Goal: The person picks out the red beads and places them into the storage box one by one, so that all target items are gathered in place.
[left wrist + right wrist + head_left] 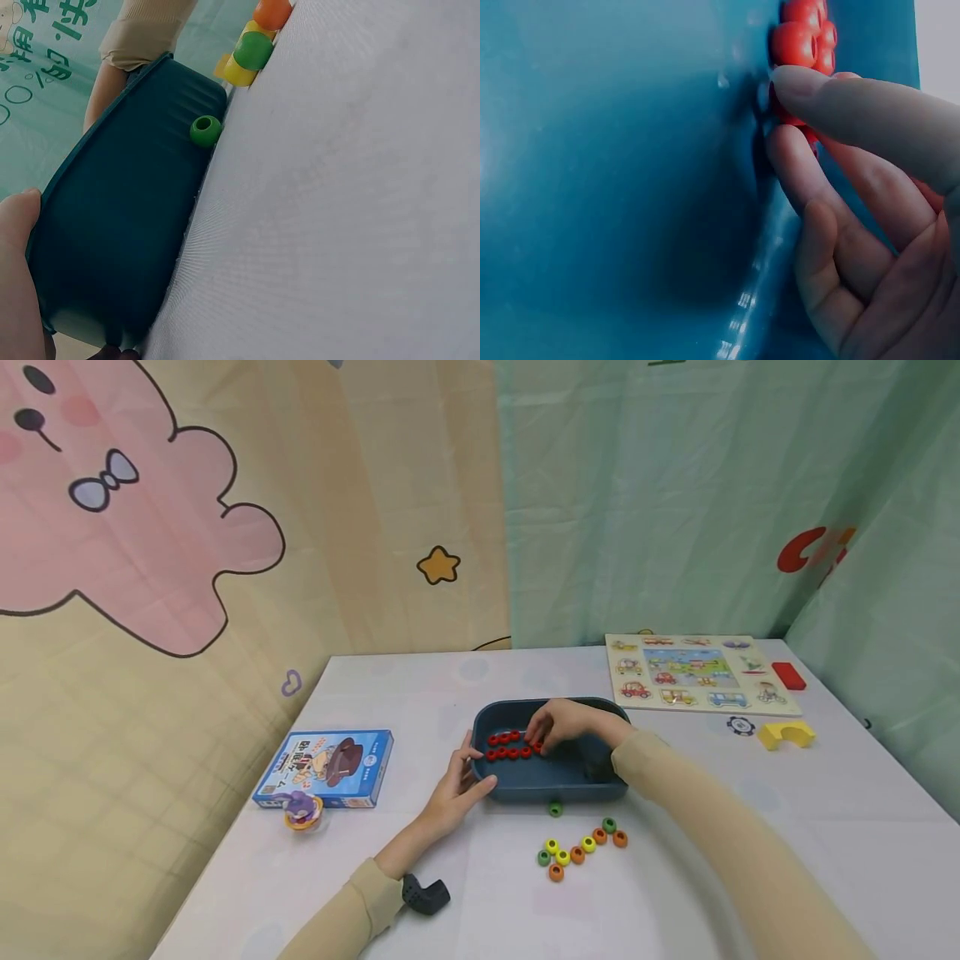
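A dark blue-green tray (551, 793) stands on the table, with red beads (502, 752) lined up in two rows inside its left half. My left hand (452, 789) grips the tray's left end, thumb at the near side and fingers along the far side. Inside the tray, my right hand (564, 723) pinches a red bead (786, 112) at the right end of the near row. In the right wrist view, thumb and fingers close around that bead, partly covering it. A green bead (205, 131) lies against the tray's near wall.
Several orange, yellow and green beads (577, 854) lie in front of the tray. A blue box (330, 768) and a small purple figure (302, 810) sit at left. A puzzle board (697, 672), red block (788, 676) and yellow arch block (785, 734) are at right.
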Demonstrator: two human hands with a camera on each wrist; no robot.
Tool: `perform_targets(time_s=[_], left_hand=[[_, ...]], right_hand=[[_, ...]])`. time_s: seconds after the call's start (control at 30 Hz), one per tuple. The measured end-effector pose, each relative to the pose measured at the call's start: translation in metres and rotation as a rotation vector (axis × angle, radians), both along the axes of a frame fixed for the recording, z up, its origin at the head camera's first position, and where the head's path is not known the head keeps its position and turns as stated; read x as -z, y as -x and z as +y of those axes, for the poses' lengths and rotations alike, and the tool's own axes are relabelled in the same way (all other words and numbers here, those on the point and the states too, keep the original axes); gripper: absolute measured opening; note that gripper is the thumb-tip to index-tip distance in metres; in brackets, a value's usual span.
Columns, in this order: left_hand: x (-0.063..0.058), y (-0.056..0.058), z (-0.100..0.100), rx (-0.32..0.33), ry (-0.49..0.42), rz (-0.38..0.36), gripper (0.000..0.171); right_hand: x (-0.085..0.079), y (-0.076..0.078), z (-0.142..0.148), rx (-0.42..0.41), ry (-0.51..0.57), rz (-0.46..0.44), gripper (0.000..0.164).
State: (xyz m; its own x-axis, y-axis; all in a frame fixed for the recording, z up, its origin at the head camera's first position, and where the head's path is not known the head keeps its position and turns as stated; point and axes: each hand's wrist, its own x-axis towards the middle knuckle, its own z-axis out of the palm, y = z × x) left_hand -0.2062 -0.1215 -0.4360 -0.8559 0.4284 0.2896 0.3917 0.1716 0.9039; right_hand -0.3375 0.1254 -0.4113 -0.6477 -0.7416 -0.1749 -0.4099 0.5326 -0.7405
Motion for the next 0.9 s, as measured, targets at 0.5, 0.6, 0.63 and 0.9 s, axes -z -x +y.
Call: perform_targets(time_s=[0.5, 0.6, 0.63, 0.9], left_hand=[[0.001, 0.000, 0.000, 0.001, 0.008, 0.000, 0.042], [0.002, 0.000, 0.000, 0.006, 0.006, 0.008, 0.043], [0.002, 0.000, 0.000, 0.003, 0.010, 0.008, 0.043], [0.002, 0.000, 0.000, -0.006, 0.018, 0.015, 0.040]], right_hand=[[-0.008, -0.008, 0.000, 0.005, -0.026, -0.023, 0.029], [-0.019, -0.012, 0.006, 0.012, -0.017, -0.009, 0.033], [-0.024, -0.014, 0.008, 0.016, -0.019, 0.006, 0.033], [-0.047, -0.039, 0.042, 0.057, 0.021, 0.144, 0.036]])
